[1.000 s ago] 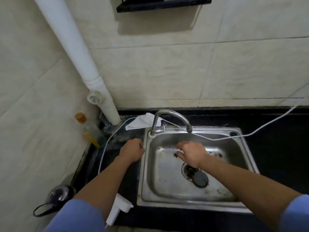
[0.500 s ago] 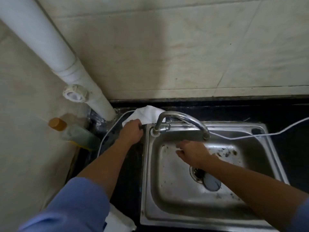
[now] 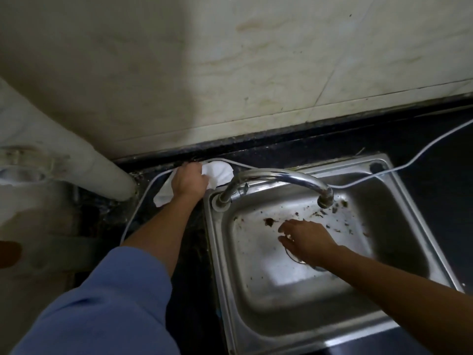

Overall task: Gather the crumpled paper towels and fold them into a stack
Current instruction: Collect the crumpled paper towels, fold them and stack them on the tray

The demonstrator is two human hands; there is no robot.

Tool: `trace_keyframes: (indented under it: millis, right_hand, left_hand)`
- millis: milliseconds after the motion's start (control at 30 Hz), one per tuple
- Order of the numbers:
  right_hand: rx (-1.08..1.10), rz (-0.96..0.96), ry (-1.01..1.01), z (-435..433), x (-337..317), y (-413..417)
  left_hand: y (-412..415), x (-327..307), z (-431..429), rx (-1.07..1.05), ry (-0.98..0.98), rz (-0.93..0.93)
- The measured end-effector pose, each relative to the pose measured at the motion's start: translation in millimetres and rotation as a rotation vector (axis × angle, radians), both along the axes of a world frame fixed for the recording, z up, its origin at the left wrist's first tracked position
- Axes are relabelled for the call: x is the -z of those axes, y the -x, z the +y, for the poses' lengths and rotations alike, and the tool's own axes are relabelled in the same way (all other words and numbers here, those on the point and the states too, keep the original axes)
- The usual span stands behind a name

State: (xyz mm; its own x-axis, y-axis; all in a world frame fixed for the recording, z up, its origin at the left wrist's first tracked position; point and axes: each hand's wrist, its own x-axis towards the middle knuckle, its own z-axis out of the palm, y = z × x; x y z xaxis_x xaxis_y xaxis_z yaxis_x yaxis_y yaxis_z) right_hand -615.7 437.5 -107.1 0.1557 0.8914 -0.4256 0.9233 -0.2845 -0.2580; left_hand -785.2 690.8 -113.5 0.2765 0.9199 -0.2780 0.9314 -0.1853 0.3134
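Left of faucet [image 3: 276, 175], left hand [image 3: 188, 181] curls round paper towel [image 3: 220, 172], long axis slanting from faucet toward near-left; right hand [image 3: 307, 239] fingers loose, empty

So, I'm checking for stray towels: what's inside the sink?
Dark food scraps lie scattered on the sink floor toward the back. The right hand covers the middle, hiding whatever lies beneath it. No towel shows inside.

Sink [image 3: 399, 226]: dull brushed steel, soiled. Faucet [image 3: 281, 175]: glossy chrome. Towel [image 3: 220, 172]: soft white paper. Counter [image 3: 435, 149]: glossy black stone.
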Motion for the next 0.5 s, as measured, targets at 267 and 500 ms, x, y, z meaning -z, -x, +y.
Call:
trace_keyframes:
  millis: [267, 500]
  right_hand:
    - [0.025, 0.033, -0.006, -18, -26, -2]
    - [0.006, 0.049, 0.022, -72, -47, -34]
  left_hand:
    - [40, -52, -48, -0.158, -0.119, -0.256]
    - [45, -82, -159, -0.277, -0.074, -0.227]
